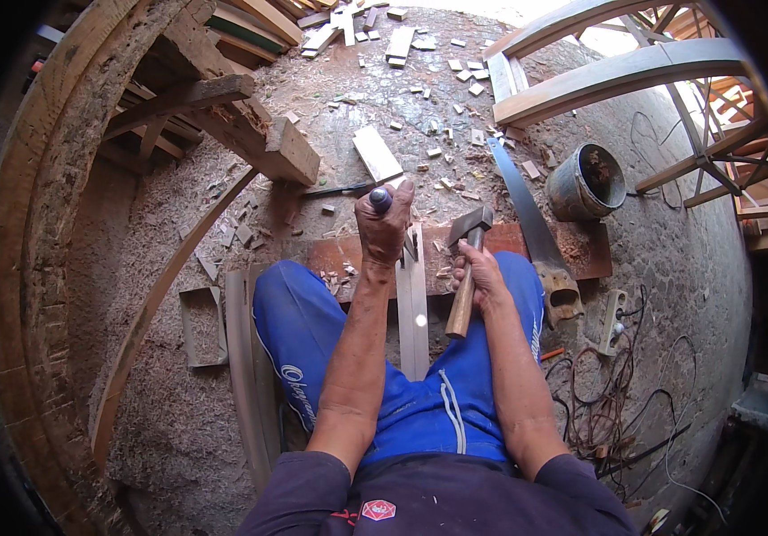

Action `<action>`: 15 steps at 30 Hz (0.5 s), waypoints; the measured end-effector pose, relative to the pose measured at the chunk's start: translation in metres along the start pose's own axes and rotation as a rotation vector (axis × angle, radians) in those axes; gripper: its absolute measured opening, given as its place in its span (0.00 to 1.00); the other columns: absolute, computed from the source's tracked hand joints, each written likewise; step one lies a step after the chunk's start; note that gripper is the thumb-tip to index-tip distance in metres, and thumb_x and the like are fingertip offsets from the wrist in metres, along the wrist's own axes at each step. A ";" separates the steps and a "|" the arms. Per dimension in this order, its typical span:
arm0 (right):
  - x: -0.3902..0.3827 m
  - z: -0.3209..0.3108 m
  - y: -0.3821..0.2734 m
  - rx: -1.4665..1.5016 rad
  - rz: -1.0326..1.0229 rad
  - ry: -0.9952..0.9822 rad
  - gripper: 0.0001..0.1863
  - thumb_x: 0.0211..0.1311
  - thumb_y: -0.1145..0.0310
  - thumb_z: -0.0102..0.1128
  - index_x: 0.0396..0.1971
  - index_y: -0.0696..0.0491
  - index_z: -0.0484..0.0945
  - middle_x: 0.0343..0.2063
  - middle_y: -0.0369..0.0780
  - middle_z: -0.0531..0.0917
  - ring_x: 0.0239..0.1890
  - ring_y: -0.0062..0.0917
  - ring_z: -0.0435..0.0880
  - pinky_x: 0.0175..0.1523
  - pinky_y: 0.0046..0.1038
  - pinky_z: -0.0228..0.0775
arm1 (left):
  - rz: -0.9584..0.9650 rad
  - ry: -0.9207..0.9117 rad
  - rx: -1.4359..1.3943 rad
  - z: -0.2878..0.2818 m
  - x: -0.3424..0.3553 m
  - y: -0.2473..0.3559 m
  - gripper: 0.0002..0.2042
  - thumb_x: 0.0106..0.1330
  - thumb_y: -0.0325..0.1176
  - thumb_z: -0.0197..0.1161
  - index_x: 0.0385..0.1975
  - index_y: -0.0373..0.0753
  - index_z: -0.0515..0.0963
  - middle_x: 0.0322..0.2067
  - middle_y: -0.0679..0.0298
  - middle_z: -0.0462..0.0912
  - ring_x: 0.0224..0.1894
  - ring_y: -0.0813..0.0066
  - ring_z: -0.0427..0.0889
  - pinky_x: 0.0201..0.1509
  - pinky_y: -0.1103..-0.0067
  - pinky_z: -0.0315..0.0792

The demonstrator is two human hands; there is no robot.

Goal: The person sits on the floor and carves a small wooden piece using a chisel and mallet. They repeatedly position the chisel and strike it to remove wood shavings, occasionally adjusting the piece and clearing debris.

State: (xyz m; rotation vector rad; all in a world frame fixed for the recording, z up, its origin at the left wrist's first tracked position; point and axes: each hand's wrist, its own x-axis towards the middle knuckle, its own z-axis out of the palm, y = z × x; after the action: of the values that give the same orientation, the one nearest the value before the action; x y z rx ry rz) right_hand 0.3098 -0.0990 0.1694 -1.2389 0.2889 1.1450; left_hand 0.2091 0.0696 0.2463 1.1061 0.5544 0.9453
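My left hand (384, 228) is closed around a chisel (381, 198) with a dark rounded handle top, held upright over a pale narrow wooden strip (413, 308) that runs between my blue-trousered legs. My right hand (480, 272) grips the wooden handle of a hammer (467, 234). Its grey metal head is raised a little to the right of the chisel. The strip lies across a reddish plank (580, 250) on the ground.
A handsaw (527, 210) lies on the plank at right, beside a grey metal bucket (587, 183). A power strip (612, 317) and tangled cables lie at right. Curved timber pieces (160, 286), offcuts and shavings cover the ground at left and above.
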 end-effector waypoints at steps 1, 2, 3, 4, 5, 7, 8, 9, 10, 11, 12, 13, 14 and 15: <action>0.001 -0.001 0.001 0.008 0.001 0.002 0.13 0.70 0.61 0.65 0.42 0.44 0.67 0.23 0.32 0.73 0.17 0.19 0.72 0.19 0.27 0.68 | -0.010 0.012 -0.006 0.002 -0.001 -0.001 0.17 0.70 0.29 0.68 0.17 0.43 0.75 0.14 0.76 0.73 0.15 0.90 0.67 0.19 0.84 0.59; 0.002 0.000 0.001 0.012 0.003 0.001 0.13 0.70 0.61 0.65 0.42 0.44 0.67 0.23 0.32 0.73 0.17 0.19 0.72 0.19 0.27 0.68 | 0.003 0.015 0.005 0.002 -0.001 -0.001 0.18 0.70 0.29 0.67 0.16 0.43 0.74 0.14 0.77 0.72 0.16 0.91 0.66 0.19 0.84 0.58; 0.003 0.000 0.002 0.008 -0.005 -0.005 0.13 0.70 0.60 0.65 0.42 0.45 0.68 0.23 0.32 0.73 0.17 0.19 0.73 0.19 0.27 0.70 | 0.013 0.024 0.020 0.001 0.001 -0.004 0.18 0.70 0.29 0.67 0.16 0.43 0.74 0.14 0.77 0.72 0.16 0.91 0.66 0.19 0.84 0.58; 0.002 -0.001 0.002 0.004 -0.012 -0.010 0.13 0.69 0.59 0.66 0.42 0.45 0.69 0.23 0.32 0.73 0.17 0.18 0.73 0.19 0.28 0.72 | 0.023 0.034 0.035 0.001 0.002 -0.008 0.18 0.70 0.29 0.67 0.15 0.43 0.73 0.14 0.77 0.72 0.17 0.91 0.66 0.19 0.84 0.57; 0.002 -0.002 0.002 -0.001 -0.018 -0.014 0.14 0.69 0.59 0.66 0.42 0.46 0.70 0.23 0.31 0.72 0.17 0.18 0.74 0.19 0.28 0.74 | 0.030 0.045 0.048 0.003 0.003 -0.008 0.18 0.70 0.29 0.67 0.15 0.43 0.73 0.14 0.77 0.71 0.17 0.91 0.65 0.19 0.84 0.57; 0.003 -0.003 0.001 0.011 -0.015 -0.023 0.13 0.70 0.60 0.65 0.43 0.45 0.69 0.23 0.32 0.73 0.17 0.18 0.73 0.19 0.27 0.72 | 0.024 0.073 0.054 0.007 0.004 -0.009 0.19 0.70 0.28 0.67 0.14 0.42 0.72 0.14 0.78 0.70 0.18 0.92 0.65 0.21 0.83 0.57; 0.003 -0.003 0.002 0.022 -0.011 -0.032 0.13 0.70 0.60 0.64 0.44 0.44 0.69 0.22 0.32 0.73 0.17 0.19 0.73 0.18 0.27 0.70 | 0.032 0.078 0.058 0.007 0.005 -0.011 0.19 0.70 0.28 0.66 0.14 0.42 0.71 0.14 0.78 0.70 0.19 0.92 0.64 0.21 0.82 0.57; 0.003 -0.003 0.002 0.032 -0.007 -0.040 0.12 0.71 0.61 0.63 0.44 0.43 0.68 0.22 0.32 0.73 0.17 0.19 0.72 0.18 0.27 0.68 | 0.040 0.082 0.062 0.007 0.006 -0.014 0.19 0.70 0.27 0.66 0.14 0.42 0.71 0.14 0.78 0.69 0.19 0.92 0.64 0.21 0.82 0.57; 0.003 -0.003 0.003 0.035 -0.008 -0.043 0.12 0.71 0.61 0.64 0.44 0.44 0.69 0.22 0.32 0.73 0.17 0.19 0.73 0.18 0.27 0.70 | 0.032 0.083 0.099 0.007 0.007 -0.017 0.20 0.69 0.27 0.66 0.13 0.42 0.70 0.14 0.79 0.68 0.19 0.92 0.64 0.22 0.81 0.57; 0.003 -0.003 0.003 0.036 -0.010 -0.048 0.13 0.70 0.61 0.64 0.45 0.45 0.69 0.22 0.32 0.73 0.16 0.19 0.73 0.18 0.28 0.71 | 0.026 0.077 0.101 0.006 0.008 -0.021 0.20 0.69 0.28 0.67 0.13 0.43 0.69 0.14 0.79 0.68 0.19 0.92 0.64 0.22 0.81 0.57; 0.003 -0.002 0.003 0.038 -0.013 -0.053 0.13 0.69 0.61 0.65 0.45 0.45 0.70 0.23 0.32 0.73 0.16 0.19 0.74 0.18 0.28 0.73 | 0.019 0.072 0.103 0.004 0.009 -0.025 0.20 0.69 0.28 0.67 0.13 0.43 0.69 0.14 0.79 0.68 0.19 0.91 0.64 0.22 0.81 0.57; 0.004 0.000 0.004 0.037 -0.021 -0.065 0.14 0.69 0.61 0.65 0.46 0.45 0.70 0.23 0.32 0.73 0.16 0.19 0.74 0.18 0.28 0.73 | 0.013 0.066 0.105 0.002 0.009 -0.029 0.21 0.69 0.29 0.67 0.12 0.43 0.69 0.14 0.79 0.68 0.19 0.91 0.63 0.22 0.81 0.57; 0.005 -0.003 0.005 0.039 -0.032 -0.067 0.14 0.69 0.62 0.65 0.47 0.45 0.70 0.23 0.32 0.73 0.17 0.19 0.74 0.18 0.28 0.74 | 0.014 0.074 0.125 0.006 0.007 -0.031 0.21 0.69 0.29 0.67 0.12 0.43 0.68 0.14 0.79 0.68 0.19 0.91 0.63 0.22 0.80 0.56; 0.006 -0.005 0.005 0.042 -0.043 -0.069 0.15 0.68 0.63 0.65 0.48 0.45 0.70 0.23 0.32 0.73 0.17 0.19 0.75 0.18 0.29 0.74 | 0.030 0.064 0.135 0.009 0.007 -0.031 0.21 0.69 0.29 0.67 0.12 0.43 0.68 0.14 0.79 0.68 0.19 0.91 0.63 0.22 0.80 0.56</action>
State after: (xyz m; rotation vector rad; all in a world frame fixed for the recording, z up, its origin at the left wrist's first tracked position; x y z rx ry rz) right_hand 0.3100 -0.1008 0.1605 -1.1614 0.2323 1.1370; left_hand 0.2306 0.0670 0.2216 1.2112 0.6631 0.9836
